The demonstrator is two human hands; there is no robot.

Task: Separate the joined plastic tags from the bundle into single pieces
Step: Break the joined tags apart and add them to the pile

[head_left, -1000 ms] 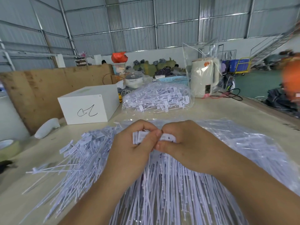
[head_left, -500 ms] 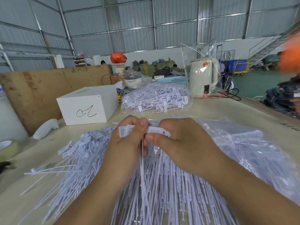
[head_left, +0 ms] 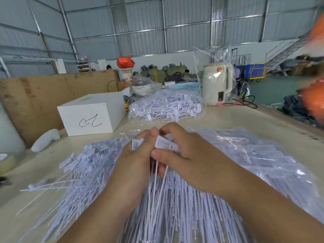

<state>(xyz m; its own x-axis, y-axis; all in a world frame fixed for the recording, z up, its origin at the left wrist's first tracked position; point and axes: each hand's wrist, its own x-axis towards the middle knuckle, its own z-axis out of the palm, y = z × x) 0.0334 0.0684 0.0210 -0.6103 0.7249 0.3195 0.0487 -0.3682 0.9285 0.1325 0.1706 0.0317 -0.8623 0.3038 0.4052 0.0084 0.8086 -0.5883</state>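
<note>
A wide heap of white plastic tags (head_left: 175, 207) with long thin tails covers the table in front of me. Both hands are raised over its middle. My left hand (head_left: 135, 163) pinches the flat head of one tag (head_left: 136, 143) between thumb and fingers. My right hand (head_left: 189, 160) grips a joined strip of tag heads (head_left: 164, 144), whose tails hang down between my hands. Loose single tags (head_left: 73, 165) lie spread on the left. On the right, tags still lie in a clear plastic bag (head_left: 254, 155).
A second bag of tags (head_left: 166, 106) lies farther back. A white box (head_left: 91, 114) with a black scribble stands at the back left, a white lump (head_left: 45, 140) beside it. A cream kettle (head_left: 216, 85) stands behind. Tape roll (head_left: 5, 163) at far left. Table edge runs along the right.
My hands have drawn slightly apart at the heads: the left one now holds a single tag head clear of the strip in my right hand. Both hands stay over the heap.
</note>
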